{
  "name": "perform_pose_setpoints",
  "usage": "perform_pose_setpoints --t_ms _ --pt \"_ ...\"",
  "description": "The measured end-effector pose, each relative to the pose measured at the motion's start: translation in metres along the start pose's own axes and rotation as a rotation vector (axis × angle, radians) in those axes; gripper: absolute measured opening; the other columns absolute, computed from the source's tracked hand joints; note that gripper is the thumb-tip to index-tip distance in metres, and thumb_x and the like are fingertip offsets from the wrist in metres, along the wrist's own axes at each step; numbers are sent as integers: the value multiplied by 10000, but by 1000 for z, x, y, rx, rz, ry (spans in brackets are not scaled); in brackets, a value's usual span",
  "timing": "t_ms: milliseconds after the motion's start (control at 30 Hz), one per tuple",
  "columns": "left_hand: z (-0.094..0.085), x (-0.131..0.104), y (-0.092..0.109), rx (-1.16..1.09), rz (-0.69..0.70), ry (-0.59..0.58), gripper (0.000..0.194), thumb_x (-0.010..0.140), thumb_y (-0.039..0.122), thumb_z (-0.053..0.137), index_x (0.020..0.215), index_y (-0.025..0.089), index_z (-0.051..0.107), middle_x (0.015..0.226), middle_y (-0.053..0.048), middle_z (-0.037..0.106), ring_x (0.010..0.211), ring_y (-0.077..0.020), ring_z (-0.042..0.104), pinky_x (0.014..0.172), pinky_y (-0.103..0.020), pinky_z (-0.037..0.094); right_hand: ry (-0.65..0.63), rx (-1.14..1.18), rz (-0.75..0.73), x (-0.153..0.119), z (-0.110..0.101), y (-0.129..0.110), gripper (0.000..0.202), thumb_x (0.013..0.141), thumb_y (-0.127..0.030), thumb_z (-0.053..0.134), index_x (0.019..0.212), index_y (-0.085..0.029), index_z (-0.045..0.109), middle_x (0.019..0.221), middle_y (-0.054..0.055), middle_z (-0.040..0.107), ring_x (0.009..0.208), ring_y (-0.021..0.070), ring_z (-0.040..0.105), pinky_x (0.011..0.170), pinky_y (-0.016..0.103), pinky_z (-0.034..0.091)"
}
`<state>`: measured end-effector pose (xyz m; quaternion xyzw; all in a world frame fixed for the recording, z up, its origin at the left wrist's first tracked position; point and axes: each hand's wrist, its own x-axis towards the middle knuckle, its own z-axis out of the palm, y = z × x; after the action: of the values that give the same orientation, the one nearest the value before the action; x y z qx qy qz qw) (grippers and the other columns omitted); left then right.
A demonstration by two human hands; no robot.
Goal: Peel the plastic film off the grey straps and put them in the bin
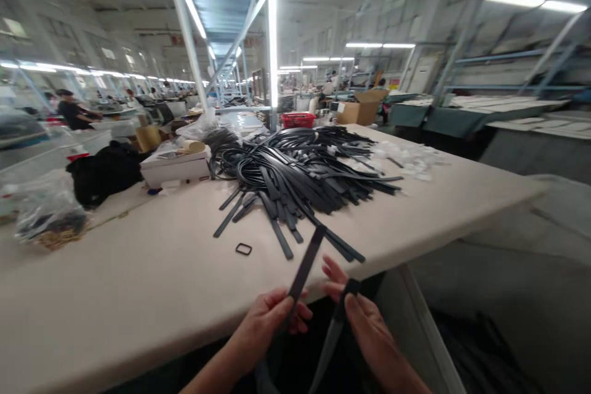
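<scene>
Viewed from my remote seat; dial centred on the pile.

- Hands, 2. Left hand [277, 311], near seven o'clock: closed, thumb and fingers pinching one strap end [307, 265], which points up toward one o'clock. Right hand [372, 326], at five o'clock: thumb clamped on a second strap end [345, 301], its other fingers partly spread. Whether both ends belong to one strap I cannot tell; their lower runs drop below the table edge.
- Pile [318, 181], 1, mid-table: dark straps, overlapped too thickly for me to count; loops at ten o'clock, loose ends fanned from four to eight.
- Buckle [242, 252], 1: dark, rectangular, lying apart from the pile at eight.
- Table [152, 283], 1: pale top, under all of the above.
- Box [173, 169], 1, white, at nine; on it, 1 tan roll [192, 146].
- Black cloth [107, 172], 1 heap, at nine, beyond the box.
- Clear bag [48, 209], 1, farthest out at nine.
- White bits [410, 157], several, blurred, at three.
- Red basket [298, 120], 1, between eleven and twelve.
- Carton [355, 112], 1, open, between one and two.
</scene>
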<state>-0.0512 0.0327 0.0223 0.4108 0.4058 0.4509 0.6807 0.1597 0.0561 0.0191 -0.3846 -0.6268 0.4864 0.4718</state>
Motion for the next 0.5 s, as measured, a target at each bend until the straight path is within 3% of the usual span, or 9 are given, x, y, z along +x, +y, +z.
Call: perform_pose_setpoints --t_ms 100,200,333,433,500 --pt "14 -5 -13 111 -75 -176 468 879 505 591 1132 124 689 906 -108 722 736 -162 640 698 -269 446 21 92 -13 10 -11 -7 470 961 -551 418 1095 -232 735 1395 104 573 1276 273 533 1084 479 402" --pt "21 -3 -10 193 -68 -282 485 878 536 568 1128 142 701 930 -100 717 821 -197 634 775 -302 464 29 162 -13 9 -11 -17 449 981 -514 396 1090 -239 734 1376 90 595 1237 274 567 1041 468 446" --pt "33 5 -7 236 90 -243 543 776 543 684 1215 224 662 1119 -69 695 1037 -278 599 978 -368 440 123 16 -162 0 4 -39 384 986 -461 430 1135 -250 714 1390 67 586 1326 247 480 1131 449 330" --pt "38 11 -18 263 73 -208 484 752 547 700 1117 230 709 1015 -43 722 989 -286 612 939 -350 474 59 -189 -276 -7 14 -55 368 1002 -421 404 1145 -273 709 1338 31 631 1298 202 506 1174 421 233" --pt "40 11 -29 314 14 -230 414 785 558 657 996 212 743 883 -40 721 914 -267 618 868 -320 501 34 -186 -275 -11 15 -60 407 1010 -415 368 1112 -248 725 1259 31 683 1229 188 567 1161 394 257"
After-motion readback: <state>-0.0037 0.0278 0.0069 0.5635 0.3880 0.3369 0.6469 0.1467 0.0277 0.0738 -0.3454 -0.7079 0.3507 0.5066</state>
